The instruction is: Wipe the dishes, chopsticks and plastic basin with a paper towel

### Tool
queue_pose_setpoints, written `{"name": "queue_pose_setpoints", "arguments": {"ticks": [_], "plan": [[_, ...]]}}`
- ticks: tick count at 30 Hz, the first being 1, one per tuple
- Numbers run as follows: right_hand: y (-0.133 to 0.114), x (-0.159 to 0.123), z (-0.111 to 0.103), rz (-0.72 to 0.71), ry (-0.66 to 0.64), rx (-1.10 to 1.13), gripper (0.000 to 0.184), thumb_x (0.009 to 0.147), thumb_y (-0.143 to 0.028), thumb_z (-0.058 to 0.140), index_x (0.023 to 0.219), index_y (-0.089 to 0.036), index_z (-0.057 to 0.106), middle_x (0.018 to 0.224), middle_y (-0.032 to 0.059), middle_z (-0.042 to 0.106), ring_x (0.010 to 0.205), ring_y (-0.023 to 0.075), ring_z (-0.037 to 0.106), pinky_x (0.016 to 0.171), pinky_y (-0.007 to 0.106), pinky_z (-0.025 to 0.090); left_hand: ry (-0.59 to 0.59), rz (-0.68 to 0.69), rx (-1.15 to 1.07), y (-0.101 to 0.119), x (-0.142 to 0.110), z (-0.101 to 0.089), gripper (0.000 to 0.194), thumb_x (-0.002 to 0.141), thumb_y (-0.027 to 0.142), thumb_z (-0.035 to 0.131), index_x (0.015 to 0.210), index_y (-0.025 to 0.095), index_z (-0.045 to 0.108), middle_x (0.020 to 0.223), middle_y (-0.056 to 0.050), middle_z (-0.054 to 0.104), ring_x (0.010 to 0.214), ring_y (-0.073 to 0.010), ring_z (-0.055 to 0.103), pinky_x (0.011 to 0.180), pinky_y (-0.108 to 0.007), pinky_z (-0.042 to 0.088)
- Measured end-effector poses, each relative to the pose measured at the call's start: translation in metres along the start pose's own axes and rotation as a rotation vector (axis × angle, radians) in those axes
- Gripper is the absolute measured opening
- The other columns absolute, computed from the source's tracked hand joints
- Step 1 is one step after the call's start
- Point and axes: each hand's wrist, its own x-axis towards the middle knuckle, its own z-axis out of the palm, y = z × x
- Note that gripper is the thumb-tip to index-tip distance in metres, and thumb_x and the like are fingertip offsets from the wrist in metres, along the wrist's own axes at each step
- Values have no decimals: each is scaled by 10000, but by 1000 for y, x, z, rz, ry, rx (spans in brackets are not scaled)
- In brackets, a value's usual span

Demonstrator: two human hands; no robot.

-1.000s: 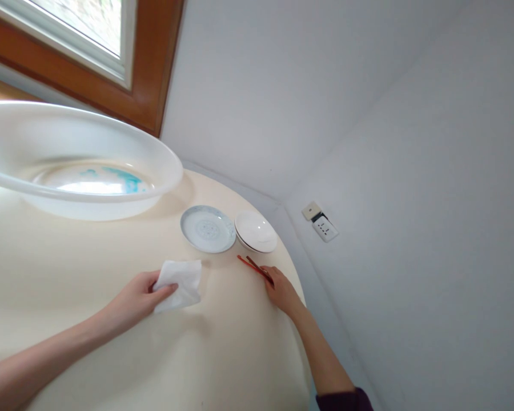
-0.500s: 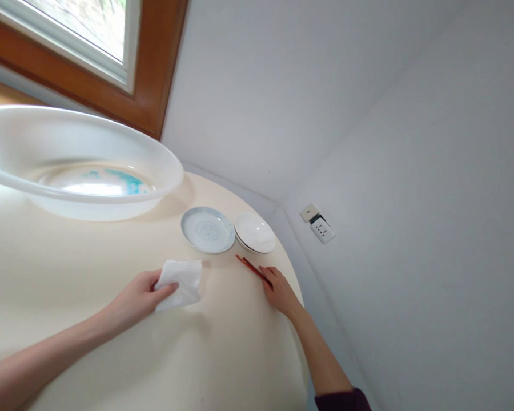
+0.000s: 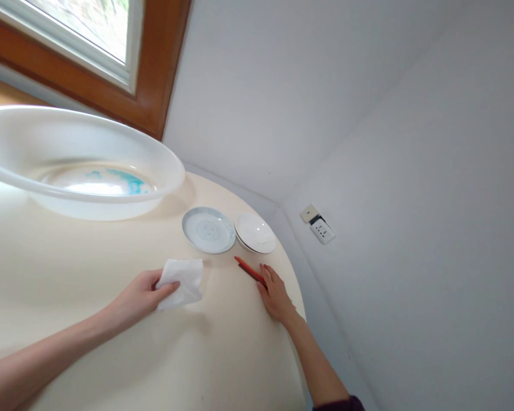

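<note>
My left hand (image 3: 156, 291) pinches a folded white tissue (image 3: 186, 279) between thumb and fingers, held a little above the table. At the right, my right hand (image 3: 276, 294) rests low at the table's edge, with thumb and fingers around a pair of reddish-brown chopsticks (image 3: 249, 269). Their tips point up and left, side by side, and the palm hides most of their length. Just beyond the tips lie a pale plate (image 3: 208, 229) with a blue-grey pattern and a white bowl (image 3: 256, 233) that seems stacked on another.
A large translucent white basin (image 3: 111, 208) with a blue patch inside stands on the round cream table (image 3: 111, 251) at the left. White walls meet behind the table, with a socket (image 3: 323, 231) on the right one. A wood-framed window (image 3: 154, 85) is at upper left.
The chopstick tips have come together and shifted slightly left. My right hand has slid a little down and its fingers have loosened and spread somewhat. My left hand has barely moved.
</note>
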Motion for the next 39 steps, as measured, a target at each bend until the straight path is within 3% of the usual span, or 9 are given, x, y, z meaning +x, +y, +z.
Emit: {"name": "queue_pose_setpoints", "arguments": {"ticks": [4,8,14,21,30,34,39], "plan": [[-28,5,-10,-96,102,43,454,914,-266,342,1355,-161,367,1357,134,428,1276,239,370,1048,451,322,31,1,17,8,-4,2,398,651,540,603,707,150,664,597,-34,655,547,-201,563,487,-261,409],[-76,17,-13,-282,119,79,414,923,-237,319,1320,-165,414,1328,120,469,1260,213,382,1052,431,306,105,17,-18,15,-8,1,413,642,549,623,739,148,651,677,-51,678,622,-215,598,535,-268,443],[-133,47,10,-284,44,61,493,919,-254,335,1384,-95,304,1420,155,368,1328,236,293,1074,494,197,294,42,-119,23,-10,-3,403,594,499,662,773,140,628,705,-56,666,626,-202,584,535,-272,450],[-151,53,27,-278,95,106,489,906,-250,368,1369,-97,342,1375,163,431,1305,241,335,1071,476,195,427,107,-89,30,-12,-4,330,546,468,643,635,155,590,594,-26,630,568,-191,560,512,-271,440],[-173,15,24,-406,129,216,460,902,-220,353,1352,-123,358,1353,149,455,1290,221,349,1060,441,217,477,189,7,32,-17,-6,328,592,471,622,765,194,597,815,-54,705,799,-265,613,709,-312,488],[-184,-3,18,-460,96,305,410,890,-214,377,1289,-131,419,1299,150,498,1269,220,376,1041,431,253,496,214,13,27,-17,-8,323,604,474,620,767,197,594,783,-37,690,778,-247,610,697,-294,482],[-197,-19,3,-528,32,360,367,877,-217,415,1233,-138,461,1295,148,502,1271,216,378,1038,416,276,436,242,16,20,-20,-9,275,639,428,620,760,181,604,772,-36,684,762,-235,606,683,-291,481]]}}
